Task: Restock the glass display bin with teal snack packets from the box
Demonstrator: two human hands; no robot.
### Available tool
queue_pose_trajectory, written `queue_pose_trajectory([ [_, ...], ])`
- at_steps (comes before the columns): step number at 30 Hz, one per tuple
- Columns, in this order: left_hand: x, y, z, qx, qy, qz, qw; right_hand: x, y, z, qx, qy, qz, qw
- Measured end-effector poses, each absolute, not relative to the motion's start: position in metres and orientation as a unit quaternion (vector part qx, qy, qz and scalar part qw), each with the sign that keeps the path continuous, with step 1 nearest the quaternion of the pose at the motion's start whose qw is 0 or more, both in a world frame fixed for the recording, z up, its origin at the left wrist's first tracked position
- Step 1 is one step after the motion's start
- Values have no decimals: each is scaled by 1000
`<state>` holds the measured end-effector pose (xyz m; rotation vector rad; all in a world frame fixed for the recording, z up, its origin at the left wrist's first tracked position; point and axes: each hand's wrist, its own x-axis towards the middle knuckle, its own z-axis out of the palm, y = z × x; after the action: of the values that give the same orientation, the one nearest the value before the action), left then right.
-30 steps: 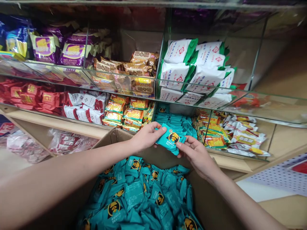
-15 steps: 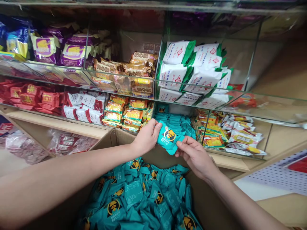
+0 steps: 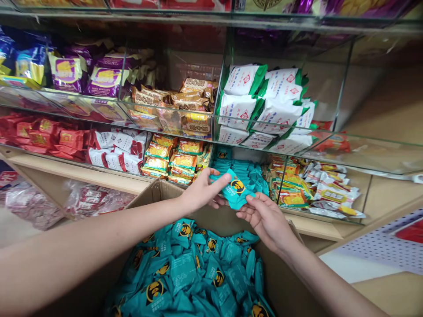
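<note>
Between my two hands is a teal snack packet with a yellow and black round logo facing up. My left hand pinches its left end, thumb on top and fingers beneath. At the packet's lower right corner, my right hand grips it between thumb and fingers. Below them stands an open cardboard box filled with loose teal packets of the same kind. Just behind the held packet, a shelf compartment contains rows of matching teal packets, partly hidden by my hands.
Clear dividers split the shelves. Orange-yellow packets lie left of the teal compartment, and mixed yellow and white packets lie right. White-green packets are stacked above. A wooden ledge runs behind the box. Bagged goods sit lower left.
The held packet has shifted slightly right and lies flatter. My left hand has turned, its thumb now stretched over the packet. The view has tilted up a little.
</note>
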<state>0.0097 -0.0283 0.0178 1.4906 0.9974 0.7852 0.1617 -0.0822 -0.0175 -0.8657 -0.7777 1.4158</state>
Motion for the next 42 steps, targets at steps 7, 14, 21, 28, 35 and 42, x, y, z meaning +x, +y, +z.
queue_pose_trajectory([
  [7, 15, -40, 11, 587, 360, 368, 625, 163, -82, -22, -423, -418, 591, 545],
  [14, 7, -29, 9, 744, 306, 252, 538, 176, -73, -19, -471, -502, 413, 596],
  [21, 1, -24, 8, 784, 274, 223, 510, 178, -74, -19, -497, -501, 457, 542],
  [28, -8, -17, 22, 818, 297, 147, 471, 185, -69, -5, -479, -590, 475, 443],
  [35, -8, -2, 15, 878, 387, 119, 257, 194, 12, 4, -571, -563, 300, 517],
  [42, -9, -2, 10, 895, 400, 88, 178, 179, 114, 1, -668, -587, 131, 439],
])
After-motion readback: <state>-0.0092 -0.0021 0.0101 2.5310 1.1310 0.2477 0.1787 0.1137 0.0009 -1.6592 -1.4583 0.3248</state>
